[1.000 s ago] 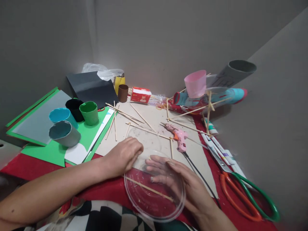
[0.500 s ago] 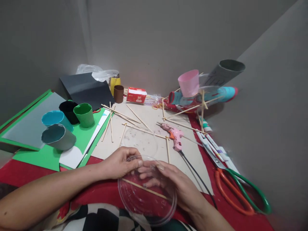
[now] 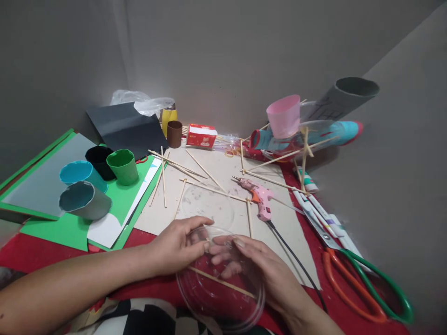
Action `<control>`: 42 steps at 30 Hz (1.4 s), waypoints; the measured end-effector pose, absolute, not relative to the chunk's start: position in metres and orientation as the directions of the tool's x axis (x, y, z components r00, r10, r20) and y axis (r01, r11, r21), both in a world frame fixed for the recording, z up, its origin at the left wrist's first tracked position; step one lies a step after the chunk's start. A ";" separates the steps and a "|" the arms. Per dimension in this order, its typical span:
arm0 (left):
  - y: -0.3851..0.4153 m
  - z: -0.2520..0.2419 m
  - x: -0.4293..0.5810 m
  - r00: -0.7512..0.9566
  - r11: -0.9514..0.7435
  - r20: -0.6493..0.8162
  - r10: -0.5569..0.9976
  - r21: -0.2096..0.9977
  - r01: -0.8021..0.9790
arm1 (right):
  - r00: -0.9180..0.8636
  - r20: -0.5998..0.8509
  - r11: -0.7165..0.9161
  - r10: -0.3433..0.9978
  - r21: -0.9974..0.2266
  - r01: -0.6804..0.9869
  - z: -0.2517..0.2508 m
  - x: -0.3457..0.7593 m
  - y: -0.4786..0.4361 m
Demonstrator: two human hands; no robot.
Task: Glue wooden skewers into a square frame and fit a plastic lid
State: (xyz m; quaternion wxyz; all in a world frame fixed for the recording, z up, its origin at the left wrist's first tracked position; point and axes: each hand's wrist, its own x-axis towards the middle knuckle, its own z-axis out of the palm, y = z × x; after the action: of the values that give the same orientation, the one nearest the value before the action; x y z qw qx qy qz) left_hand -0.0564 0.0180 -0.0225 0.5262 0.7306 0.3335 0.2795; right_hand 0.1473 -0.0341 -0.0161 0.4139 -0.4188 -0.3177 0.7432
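A round clear plastic lid point(image 3: 213, 304) is tilted in front of me, low over the red cloth. A thin wooden stick point(image 3: 223, 282) runs across it. My left hand point(image 3: 183, 246) pinches the lid's upper left rim, thumb on the near side and forefinger stretched along the edge. My right hand point(image 3: 265, 270) supports the right side, its thumb at the rim and its fingers visible through the plastic. Beyond the lid, a frame of sticks point(image 3: 218, 190) lies on the beige board point(image 3: 279, 242). A pink glue gun point(image 3: 260, 197) rests to its right.
Scissors with orange and green handles point(image 3: 352, 279) lie at right beside several markers point(image 3: 324, 218). A stick structure bearing a pink paper cup point(image 3: 284, 116) and a grey tube point(image 3: 345, 102) stands behind. Paper cups, including a green one point(image 3: 124, 170), sit on green sheets point(image 3: 66, 230) at left.
My left forefinger has lifted and straightened along the rim, while the thumb stays on the lid. The whole view has shifted slightly, so the right-hand objects appear further right.
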 end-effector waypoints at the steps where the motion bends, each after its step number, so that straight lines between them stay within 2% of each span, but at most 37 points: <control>1: 0.019 -0.023 -0.058 0.600 -0.377 0.180 0.780 0.899 0.221 | -0.299 -0.370 -0.462 0.879 -0.814 -0.352 -0.016 0.148 -0.033; 3: 0.020 -0.023 -0.060 0.594 -0.643 0.402 0.697 0.717 0.269 | -0.294 -0.388 -0.476 0.874 -0.804 -0.355 -0.015 0.149 -0.032; 5: 0.022 -0.021 -0.062 0.635 -0.784 0.495 0.594 0.534 0.318 | -0.301 -0.394 -0.486 0.868 -0.799 -0.355 -0.015 0.150 -0.031; 9: 0.023 -0.020 -0.060 0.710 -0.871 0.505 0.491 0.315 0.378 | -0.329 -0.397 -0.499 0.857 -0.800 -0.334 -0.017 0.150 -0.031; 19: 0.024 -0.013 -0.060 0.841 -0.963 0.494 0.223 -0.022 0.268 | -0.331 -0.342 -0.451 0.879 -0.820 -0.351 -0.022 0.148 -0.036; 23: 0.024 -0.011 -0.060 0.845 -0.968 0.500 0.189 -0.052 0.247 | -0.345 -0.328 -0.445 0.879 -0.825 -0.349 -0.023 0.147 -0.037; 30: 0.029 -0.013 -0.060 0.843 -0.968 0.498 0.205 -0.025 0.250 | -0.325 -0.315 -0.426 0.892 -0.826 -0.368 -0.024 0.144 -0.036; 38: 0.039 -0.019 -0.064 0.760 -0.939 0.552 0.343 0.197 0.280 | -0.265 -0.313 -0.399 0.912 -0.828 -0.395 -0.019 0.144 -0.035; 42: 0.041 -0.016 -0.065 0.711 -0.943 0.620 0.331 0.229 0.240 | -0.210 -0.311 -0.371 0.927 -0.837 -0.401 -0.018 0.149 -0.036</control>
State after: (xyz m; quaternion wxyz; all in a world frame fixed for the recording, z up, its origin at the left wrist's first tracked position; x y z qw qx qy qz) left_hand -0.0652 0.0409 -0.0157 0.0658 0.9227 0.1547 0.3469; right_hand 0.1487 -0.0358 -0.0176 0.4659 -0.4218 -0.3118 0.7125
